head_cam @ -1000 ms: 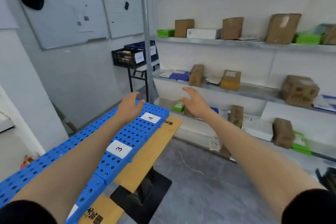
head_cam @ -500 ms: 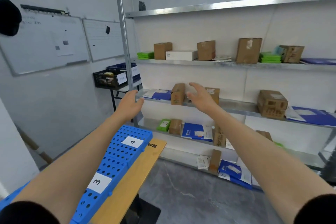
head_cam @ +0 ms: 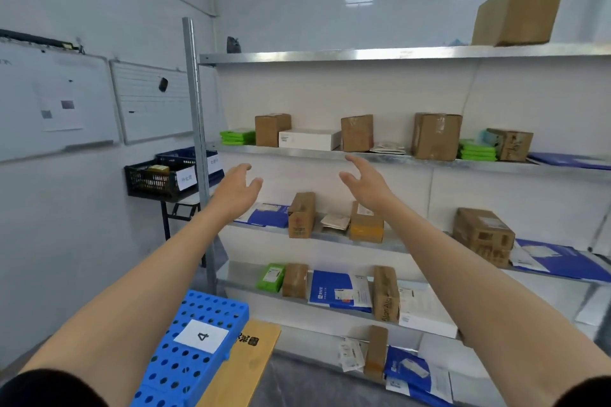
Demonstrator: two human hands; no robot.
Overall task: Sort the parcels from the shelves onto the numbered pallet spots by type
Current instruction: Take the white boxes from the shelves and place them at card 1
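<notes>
Parcels are all on the grey metal shelving (head_cam: 297,153) in front of me, spread over several tiers: brown cardboard boxes, green flat packets, blue mailer bags and one long white flat carton (head_cam: 309,139). None has reached the blue perforated plastic pallet (head_cam: 172,370), which lies on the wooden worktop (head_cam: 244,367) at lower left with its white paper label numbered 4 (head_cam: 201,336) bare.

My left grip (head_cam: 236,190) and right grip (head_cam: 367,185) are both wide open, fingers spread and palms turned toward each other, with nothing in either. They hang in front of the shelving just under the lip of the tier that carries the white carton, apart from every parcel.

I judge this a two-handed reach, most likely for the white carton, though I cannot be sure of the target. It is hemmed in: a small brown cardboard box (head_cam: 271,129) stands against its left end and a taped brown cardboard box (head_cam: 357,132) close at its right. To do this well I would:

- lift both grips above the shelf lip before going in
- draw the carton straight forward, so neither neighbour tips
- then take it by its two ends, level

Which numbered spot suits this type I cannot tell from here.
</notes>
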